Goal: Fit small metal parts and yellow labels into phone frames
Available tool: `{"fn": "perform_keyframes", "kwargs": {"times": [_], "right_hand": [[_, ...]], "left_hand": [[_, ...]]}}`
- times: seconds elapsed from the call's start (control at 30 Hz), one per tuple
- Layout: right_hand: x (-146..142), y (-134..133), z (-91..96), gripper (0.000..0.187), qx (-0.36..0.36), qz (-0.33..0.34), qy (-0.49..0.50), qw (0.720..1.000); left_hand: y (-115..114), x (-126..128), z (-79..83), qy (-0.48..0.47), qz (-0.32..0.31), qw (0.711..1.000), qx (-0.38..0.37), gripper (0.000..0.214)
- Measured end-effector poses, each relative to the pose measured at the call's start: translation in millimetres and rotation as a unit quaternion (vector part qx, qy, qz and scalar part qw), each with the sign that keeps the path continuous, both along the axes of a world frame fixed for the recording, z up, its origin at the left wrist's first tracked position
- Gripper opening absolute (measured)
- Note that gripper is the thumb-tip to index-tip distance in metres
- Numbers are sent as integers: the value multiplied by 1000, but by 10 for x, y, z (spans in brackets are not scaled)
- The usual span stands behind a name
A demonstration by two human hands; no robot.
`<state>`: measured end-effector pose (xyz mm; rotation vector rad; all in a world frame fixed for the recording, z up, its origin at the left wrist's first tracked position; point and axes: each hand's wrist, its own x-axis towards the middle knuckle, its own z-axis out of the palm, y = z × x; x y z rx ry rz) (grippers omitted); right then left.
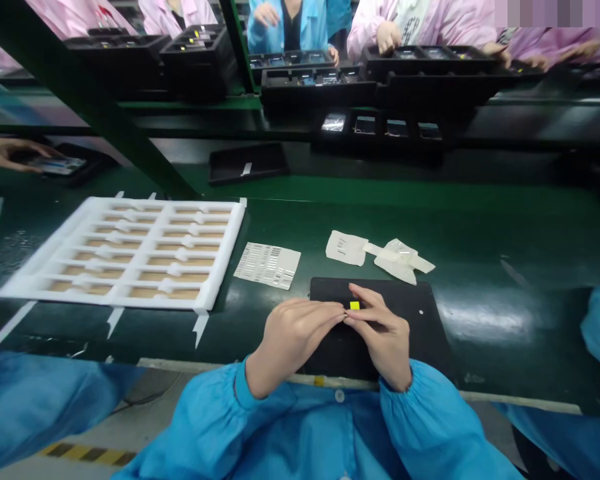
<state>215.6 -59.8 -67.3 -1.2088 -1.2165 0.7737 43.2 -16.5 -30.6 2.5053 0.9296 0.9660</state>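
Note:
Over a black mat [420,347] my left hand [303,330] and my right hand [383,333] meet fingertip to fingertip. Both are closed in a pinch. A small yellow piece [355,305] shows just above the right fingers; whether it is attached to what they pinch I cannot tell. What lies between the fingertips is too small and covered to name. Left of the mat is a pale sheet of small silvery strips [267,265]. Beyond the mat lie crumpled pale backing papers [347,248].
A white slotted frame [167,253] is taped to the green bench [290,217] at left. A black tray [249,164] lies farther back, before the conveyor. A green post [95,107] slants across the left. Co-workers' hands [10,153] and black bins [315,87] are beyond.

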Motion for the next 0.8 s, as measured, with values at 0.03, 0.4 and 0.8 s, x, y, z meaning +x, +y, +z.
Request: {"fn": "perform_keyframes", "kwargs": {"times": [0.03,0.4,0.8], "right_hand": [[-1,-1,-10,23,-2,-1,10,1000],[88,-80,-60,15,1,-92,3,996],[128,-85,-50,18,107,-27,-72,991]], "left_hand": [[-3,7,3,-3,7,1000,-2,10],[-30,40,74,24,27,999,19,12],[-38,47,400,213,-26,977,-14,21]]}}
